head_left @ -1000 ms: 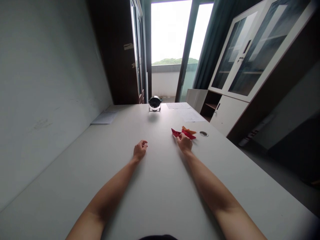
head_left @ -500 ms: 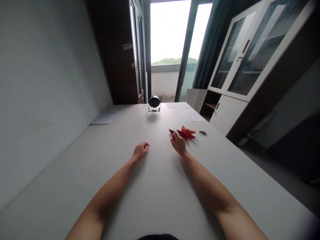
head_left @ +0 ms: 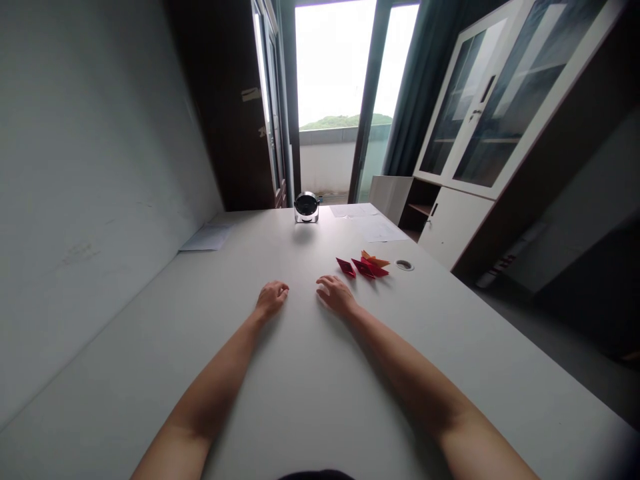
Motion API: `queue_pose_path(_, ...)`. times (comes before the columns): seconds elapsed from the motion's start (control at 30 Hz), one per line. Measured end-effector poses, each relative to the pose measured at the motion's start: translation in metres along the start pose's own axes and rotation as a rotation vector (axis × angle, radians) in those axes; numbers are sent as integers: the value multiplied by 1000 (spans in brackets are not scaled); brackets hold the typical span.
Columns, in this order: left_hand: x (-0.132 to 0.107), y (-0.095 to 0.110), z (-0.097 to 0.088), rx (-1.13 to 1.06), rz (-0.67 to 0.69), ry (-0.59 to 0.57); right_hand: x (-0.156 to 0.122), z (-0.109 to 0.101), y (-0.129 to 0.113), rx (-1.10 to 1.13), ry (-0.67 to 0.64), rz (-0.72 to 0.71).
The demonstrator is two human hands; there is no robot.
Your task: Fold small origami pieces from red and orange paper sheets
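My left hand (head_left: 271, 297) rests on the white table (head_left: 310, 373), fingers loosely curled, holding nothing. Just to its right lies my right hand (head_left: 336, 295), palm down with fingers spread, also holding nothing. A small group of folded paper shapes sits beyond the right hand: a red piece (head_left: 345, 267) nearest to it, a second red one (head_left: 367, 269) and an orange one (head_left: 376, 261) behind. The right hand is a short way from the nearest red piece and does not touch it.
A small black desk fan (head_left: 307, 207) stands at the table's far end. White paper sheets lie at far left (head_left: 206, 237) and far right (head_left: 377, 230). A round cable hole (head_left: 405, 265) is beside the folded shapes. A glass-door cabinet (head_left: 480, 127) stands at right.
My right hand has let go of the red folded paper and drawn back left toward the left hand. The paper shapes now lie on the table. The left hand has flattened slightly.
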State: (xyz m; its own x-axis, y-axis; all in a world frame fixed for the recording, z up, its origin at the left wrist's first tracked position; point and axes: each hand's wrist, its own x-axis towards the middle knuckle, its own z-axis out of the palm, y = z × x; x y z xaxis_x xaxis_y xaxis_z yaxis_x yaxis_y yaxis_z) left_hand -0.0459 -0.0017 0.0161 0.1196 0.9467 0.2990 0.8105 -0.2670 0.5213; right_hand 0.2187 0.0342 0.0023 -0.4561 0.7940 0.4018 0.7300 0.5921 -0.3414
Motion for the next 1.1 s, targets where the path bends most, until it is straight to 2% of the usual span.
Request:
queue_pose_path(0.1,0,-1,4,62,61,-56,0,5,-5,-55,-30,-25)
queue_pose_path(0.23,-2,-1,11,126,103,-65,-1,6,-11,-75,-54,-34)
queue_pose_path(0.47,-6,-5,14,186,64,-55,-4,2,-4,-87,-119,-44)
queue_pose_path(0.67,-6,-8,20,235,-10,-180,-4,6,-5,-115,-223,-53)
queue_pose_path(0.87,-2,-14,23,240,17,-300,-5,11,-3,-113,-292,-60)
queue_pose_path(1.1,-4,-14,20,240,46,-282,-5,11,-3,-102,-317,-57)
